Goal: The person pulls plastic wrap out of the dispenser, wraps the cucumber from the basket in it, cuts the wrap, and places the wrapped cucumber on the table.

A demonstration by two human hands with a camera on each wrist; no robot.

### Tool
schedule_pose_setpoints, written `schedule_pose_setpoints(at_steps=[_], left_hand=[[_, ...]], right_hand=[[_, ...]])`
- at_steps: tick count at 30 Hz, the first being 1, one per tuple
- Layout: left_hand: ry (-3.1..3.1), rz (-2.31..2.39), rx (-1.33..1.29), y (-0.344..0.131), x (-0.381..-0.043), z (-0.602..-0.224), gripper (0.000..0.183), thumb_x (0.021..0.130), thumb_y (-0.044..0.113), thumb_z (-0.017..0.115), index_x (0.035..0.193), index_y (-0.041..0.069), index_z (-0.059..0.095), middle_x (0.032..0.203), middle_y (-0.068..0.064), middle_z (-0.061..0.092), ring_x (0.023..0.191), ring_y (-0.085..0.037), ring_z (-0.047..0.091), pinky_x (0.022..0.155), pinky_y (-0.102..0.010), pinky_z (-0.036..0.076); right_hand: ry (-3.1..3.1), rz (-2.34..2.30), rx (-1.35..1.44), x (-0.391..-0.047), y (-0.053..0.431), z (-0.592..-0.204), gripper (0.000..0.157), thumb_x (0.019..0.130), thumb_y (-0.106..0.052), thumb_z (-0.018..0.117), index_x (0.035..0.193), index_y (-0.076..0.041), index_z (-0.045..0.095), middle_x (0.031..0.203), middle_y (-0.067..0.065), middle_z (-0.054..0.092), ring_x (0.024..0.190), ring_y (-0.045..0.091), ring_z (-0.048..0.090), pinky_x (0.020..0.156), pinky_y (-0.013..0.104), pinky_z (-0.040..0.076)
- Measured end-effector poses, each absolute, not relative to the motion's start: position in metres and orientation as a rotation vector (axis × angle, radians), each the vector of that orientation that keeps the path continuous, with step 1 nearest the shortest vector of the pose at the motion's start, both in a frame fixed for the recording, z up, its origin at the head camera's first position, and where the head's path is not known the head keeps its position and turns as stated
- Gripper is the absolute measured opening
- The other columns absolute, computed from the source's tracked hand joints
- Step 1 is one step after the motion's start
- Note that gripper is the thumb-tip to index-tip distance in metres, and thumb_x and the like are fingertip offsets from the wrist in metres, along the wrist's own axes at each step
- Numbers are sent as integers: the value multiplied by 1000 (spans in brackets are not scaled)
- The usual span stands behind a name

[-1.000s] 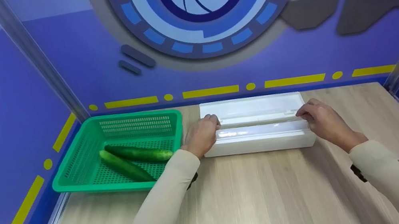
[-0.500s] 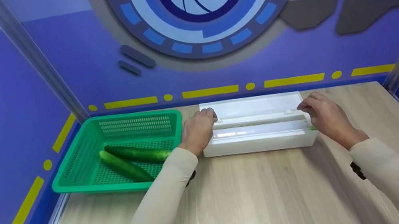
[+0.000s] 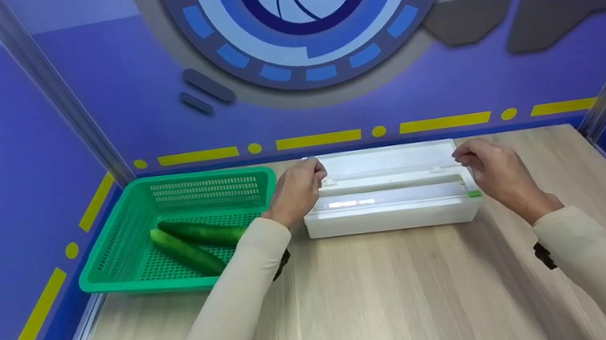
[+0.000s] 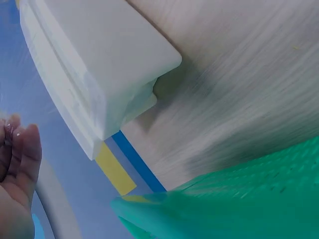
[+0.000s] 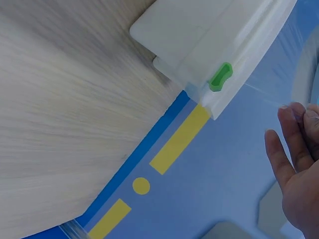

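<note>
A white cling film dispenser box (image 3: 395,221) stands on the table with its lid (image 3: 387,161) raised at the back. A shiny roll of film (image 3: 394,196) lies inside. My left hand (image 3: 296,193) pinches one corner of the thin clear cling film (image 5: 266,90) above the box's left end. At the right end, my right hand (image 3: 497,171) pinches the other corner between thumb and fingers. The film between the hands is nearly invisible in the head view. A small green slider (image 5: 221,77) sits at the box's right end.
Left of the box stands a green plastic basket (image 3: 93,279), holding two cucumbers, one lighter (image 3: 188,254) and one darker (image 3: 199,231). My left sleeve covers part of the basket's front right corner. Printed panels (image 3: 198,132) wall the table at the back and sides.
Both hands have risen slightly from the box and drawn a little apart, taking the film edge with them. The green slider has come into sight. The basket and box have stayed put.
</note>
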State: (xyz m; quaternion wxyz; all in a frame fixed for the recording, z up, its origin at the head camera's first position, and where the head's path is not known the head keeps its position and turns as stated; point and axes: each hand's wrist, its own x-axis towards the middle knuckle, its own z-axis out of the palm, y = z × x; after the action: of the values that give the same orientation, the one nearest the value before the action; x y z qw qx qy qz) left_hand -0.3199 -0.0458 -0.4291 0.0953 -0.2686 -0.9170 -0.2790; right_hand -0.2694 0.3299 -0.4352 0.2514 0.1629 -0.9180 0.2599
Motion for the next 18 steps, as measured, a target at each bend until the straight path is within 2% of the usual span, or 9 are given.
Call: schedule_pose_setpoints(at_steps=[4,7,10,13,14,17,18], left_hand=[[-2704,-935,-821,-48,-321,-428,19,113,17,54,108,2,65,91,-8,62,81,-22,58,77,-35,51],[-2722,-985,-834,-48,-321,-428,23,108,23,66,109,1,67,90,-8,61,82,-21,55,75,-34,48],[-2740,-965,-858,-49,-322,-426,22,100,17,78,109,-1,72,94,-10,63,86,-23,59,79,-32,52],[-2728,-901,-894,-53,-324,-422,13,95,4,80,106,-2,75,96,-12,64,91,-25,63,84,-33,56],[-2722,-886,-895,-55,-324,-421,10,95,1,79,104,-2,76,95,-11,63,92,-26,64,84,-33,57],[-2680,-862,-915,-59,-324,-417,7,94,-1,78,101,-2,77,91,-11,61,90,-27,64,82,-33,58],[-2666,-859,-922,-60,-324,-416,6,94,-1,78,100,-2,77,90,-11,60,90,-27,64,82,-33,58]], right_hand=[[-2473,725,461,-270,328,-433,16,97,14,66,105,2,73,100,17,75,92,36,72,80,53,57],[-2457,731,472,-270,328,-431,16,97,13,67,105,1,74,100,16,75,92,35,73,79,51,57],[-2447,732,473,-270,328,-430,16,97,13,68,105,1,74,101,16,76,93,35,73,81,30,56],[-2443,717,459,-270,328,-428,16,97,13,67,106,1,74,102,15,75,93,34,73,81,18,50],[-2442,714,453,-270,328,-428,16,97,14,66,106,1,73,102,15,75,93,33,73,80,17,49],[-2423,705,445,-270,328,-427,16,99,13,66,106,1,73,102,15,74,93,33,73,80,29,55],[-2415,708,444,-269,327,-426,15,99,12,66,106,1,73,102,15,74,92,33,73,80,26,55]])
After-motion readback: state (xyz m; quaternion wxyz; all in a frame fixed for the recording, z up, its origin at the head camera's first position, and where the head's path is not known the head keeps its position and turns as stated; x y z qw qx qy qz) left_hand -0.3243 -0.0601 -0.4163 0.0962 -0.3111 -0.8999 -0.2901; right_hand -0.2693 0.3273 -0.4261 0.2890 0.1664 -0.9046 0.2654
